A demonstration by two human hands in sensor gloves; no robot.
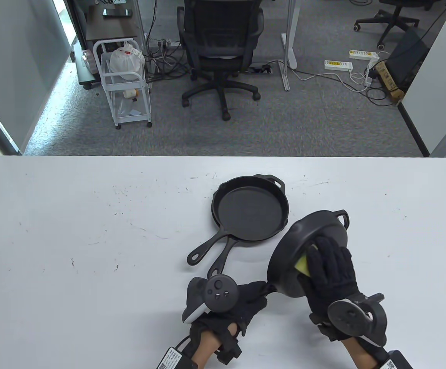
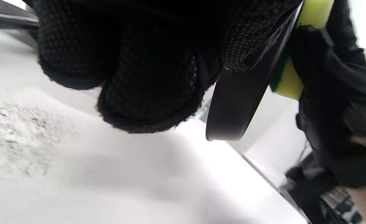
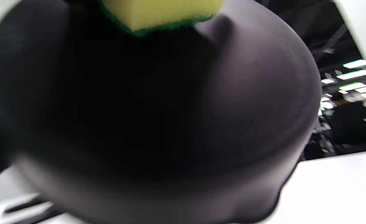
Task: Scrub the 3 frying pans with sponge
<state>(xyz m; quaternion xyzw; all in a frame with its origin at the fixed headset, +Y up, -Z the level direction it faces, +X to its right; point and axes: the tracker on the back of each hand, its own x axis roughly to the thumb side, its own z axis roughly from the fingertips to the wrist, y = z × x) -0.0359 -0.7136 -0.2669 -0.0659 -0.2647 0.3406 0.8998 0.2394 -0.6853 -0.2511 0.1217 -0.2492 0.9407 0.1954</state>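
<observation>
A black frying pan [image 1: 297, 246] is tilted up on its edge at the table's front right, its open side facing right. My left hand [image 1: 242, 298] grips its handle from the left. Inside the pan, my right hand [image 1: 328, 265] presses a yellow and green sponge [image 1: 303, 264] against the cooking surface. In the left wrist view the pan rim [image 2: 248, 90] shows edge-on with the sponge [image 2: 290, 82] behind it. The right wrist view is filled by the pan's dark inside [image 3: 170, 118] and the sponge [image 3: 158, 12]. Two more black pans [image 1: 249, 207] lie stacked flat behind, handles pointing front-left.
The white table [image 1: 92, 230] is scuffed with small dark marks. Beyond its far edge are an office chair [image 1: 221, 50], a white wire cart [image 1: 125, 80] and cables on grey carpet.
</observation>
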